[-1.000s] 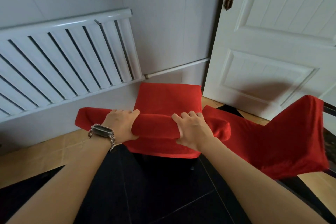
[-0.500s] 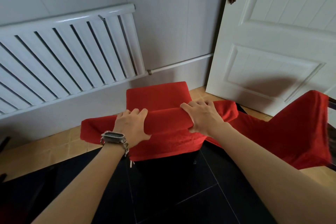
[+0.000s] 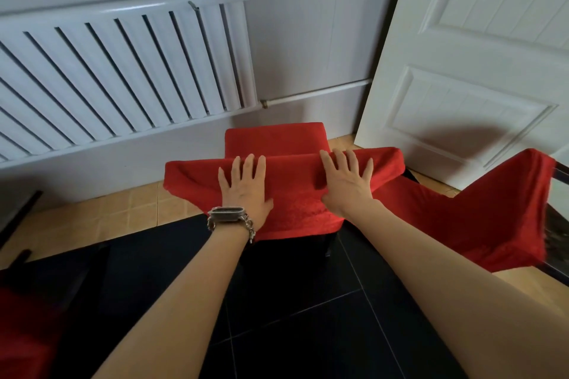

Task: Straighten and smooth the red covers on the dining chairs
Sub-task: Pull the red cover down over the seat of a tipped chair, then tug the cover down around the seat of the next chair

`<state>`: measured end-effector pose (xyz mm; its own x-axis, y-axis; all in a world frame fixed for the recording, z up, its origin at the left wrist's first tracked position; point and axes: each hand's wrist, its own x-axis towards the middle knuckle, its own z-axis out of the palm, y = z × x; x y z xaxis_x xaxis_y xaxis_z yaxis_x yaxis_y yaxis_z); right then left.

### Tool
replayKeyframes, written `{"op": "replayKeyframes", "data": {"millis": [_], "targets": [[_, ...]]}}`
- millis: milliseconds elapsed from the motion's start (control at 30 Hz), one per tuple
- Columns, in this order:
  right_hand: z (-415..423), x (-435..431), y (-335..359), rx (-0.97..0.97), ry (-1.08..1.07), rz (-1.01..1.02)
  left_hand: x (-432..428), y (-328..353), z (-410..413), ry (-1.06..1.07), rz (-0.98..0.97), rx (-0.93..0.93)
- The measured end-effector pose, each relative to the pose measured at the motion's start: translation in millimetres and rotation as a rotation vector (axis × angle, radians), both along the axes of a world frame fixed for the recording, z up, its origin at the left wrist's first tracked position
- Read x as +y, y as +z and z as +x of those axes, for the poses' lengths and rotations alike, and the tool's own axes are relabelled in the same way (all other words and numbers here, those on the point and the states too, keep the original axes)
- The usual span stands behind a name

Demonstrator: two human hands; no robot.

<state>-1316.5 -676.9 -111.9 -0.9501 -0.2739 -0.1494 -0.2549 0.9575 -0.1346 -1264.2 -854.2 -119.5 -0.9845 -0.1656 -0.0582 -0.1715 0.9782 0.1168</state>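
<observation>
Grip since released, left hand (image 3: 244, 186), right hand (image 3: 346, 181) seemingly flat on red cover (image 3: 292, 170)

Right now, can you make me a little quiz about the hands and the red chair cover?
1. True or false: the left hand and the right hand both press flat, fingers straight, on the red cover.
2. What is on the wall behind this cover? A) a white radiator B) a bookshelf C) a mirror
3. Fill in: the metal wristband is on the ___ arm.
Key: 1 true; 2 A; 3 left.
</observation>
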Motion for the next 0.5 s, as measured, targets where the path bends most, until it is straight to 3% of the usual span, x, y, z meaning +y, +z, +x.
{"op": "replayKeyframes", "data": {"millis": [100, 200, 300, 500], "targets": [[21.5, -4.0, 17.2, -0.033, 0.021, -0.071, 4.9, 21.8, 19.6, 0.025, 0.118, 0.074], [53.2, -9.1, 30.5, 0.182, 0.168, -0.113, 9.4, 43.7, 49.6, 0.062, 0.165, 0.219], [86.1, -22.0, 51.9, 0.279, 0.241, -0.265, 6.5, 64.8, 81.2, 0.104, 0.182, 0.306], [139.4, -64.5, 101.4, 0.241, 0.298, -0.472, -19.6, 110.5, 149.5, 0.262, 0.317, 0.452]]}}
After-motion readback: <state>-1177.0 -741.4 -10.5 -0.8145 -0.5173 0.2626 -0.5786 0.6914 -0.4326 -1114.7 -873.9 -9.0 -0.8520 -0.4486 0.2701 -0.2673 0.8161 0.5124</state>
